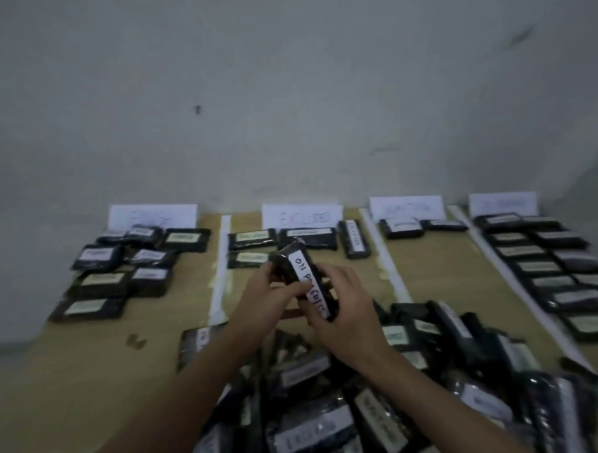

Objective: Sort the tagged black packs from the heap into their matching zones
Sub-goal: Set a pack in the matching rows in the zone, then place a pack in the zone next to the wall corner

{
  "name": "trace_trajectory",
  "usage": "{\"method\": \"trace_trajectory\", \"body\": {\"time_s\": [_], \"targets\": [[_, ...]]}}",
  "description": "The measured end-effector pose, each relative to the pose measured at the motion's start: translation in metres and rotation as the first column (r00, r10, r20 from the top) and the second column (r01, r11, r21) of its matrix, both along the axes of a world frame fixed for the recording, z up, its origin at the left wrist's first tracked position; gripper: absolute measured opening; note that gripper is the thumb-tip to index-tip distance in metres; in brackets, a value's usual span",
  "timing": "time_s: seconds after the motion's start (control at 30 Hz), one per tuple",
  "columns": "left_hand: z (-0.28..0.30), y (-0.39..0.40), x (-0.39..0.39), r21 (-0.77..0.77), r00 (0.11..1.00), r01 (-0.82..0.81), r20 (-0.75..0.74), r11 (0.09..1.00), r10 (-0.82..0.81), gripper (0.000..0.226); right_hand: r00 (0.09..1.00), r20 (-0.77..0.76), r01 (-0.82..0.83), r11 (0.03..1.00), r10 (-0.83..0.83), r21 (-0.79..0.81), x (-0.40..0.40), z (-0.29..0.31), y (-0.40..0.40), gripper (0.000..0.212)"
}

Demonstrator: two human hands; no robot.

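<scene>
both hands, left hand (pixel 269 289) and right hand (pixel 342 303), grip one black pack (pixel 305 277) above the heap (pixel 367 411), tag (pixel 309 287) turned up, likely to read "on progress" before picking a zone beyond the hands.

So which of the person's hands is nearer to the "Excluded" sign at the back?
Left. The left hand sits almost straight below the Excluded sign; the right hand is lower and further right. Both grip one pack.
</scene>
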State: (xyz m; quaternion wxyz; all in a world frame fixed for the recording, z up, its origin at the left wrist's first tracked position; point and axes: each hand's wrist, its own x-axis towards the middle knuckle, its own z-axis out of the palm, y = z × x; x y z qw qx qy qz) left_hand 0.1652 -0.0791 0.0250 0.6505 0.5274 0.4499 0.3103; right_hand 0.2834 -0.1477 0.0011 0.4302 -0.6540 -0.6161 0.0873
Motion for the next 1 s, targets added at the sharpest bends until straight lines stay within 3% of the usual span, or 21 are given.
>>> {"method": "trace_trajectory", "body": {"time_s": [0.23, 0.37, 0.57, 0.7, 0.87, 1.0], "targets": [[-0.005, -0.038, 0.134, 0.055, 0.985, 0.173, -0.007, 0.983, -0.173, 0.04, 0.967, -0.006, 0.255, 0.966, -0.256, -0.029, 0.117, 0.003, -0.059, 0.054], [-0.01, -0.074, 0.201, 0.063, 0.958, 0.285, 0.002, 0.956, -0.286, 0.043, 0.937, 0.052, 0.349, 0.935, -0.347, -0.056, 0.183, 0.0, -0.101, 0.047], [-0.027, -0.121, 0.285, 0.076, 0.846, 0.53, -0.115, 0.845, -0.52, 0.037, 0.886, 0.119, 0.462, 0.872, -0.448, -0.163, 0.288, -0.019, -0.173, 0.051], [-0.037, -0.145, 0.332, 0.071, 0.81, 0.581, -0.143, 0.811, -0.569, 0.027, 0.827, 0.198, 0.561, 0.8, -0.527, -0.213, 0.36, -0.035, -0.22, 0.051], [-0.047, -0.179, 0.381, 0.081, 0.779, 0.619, -0.192, 0.781, -0.597, 0.027, 0.761, 0.407, 0.634, 0.714, -0.505, -0.298, 0.45, -0.057, -0.263, 0.056], [-0.055, -0.199, 0.407, 0.083, 0.75, 0.647, -0.25, 0.758, -0.613, 0.023, 0.718, 0.531, 0.648, 0.711, -0.45, -0.274, 0.513, -0.076, -0.273, 0.051]]}}
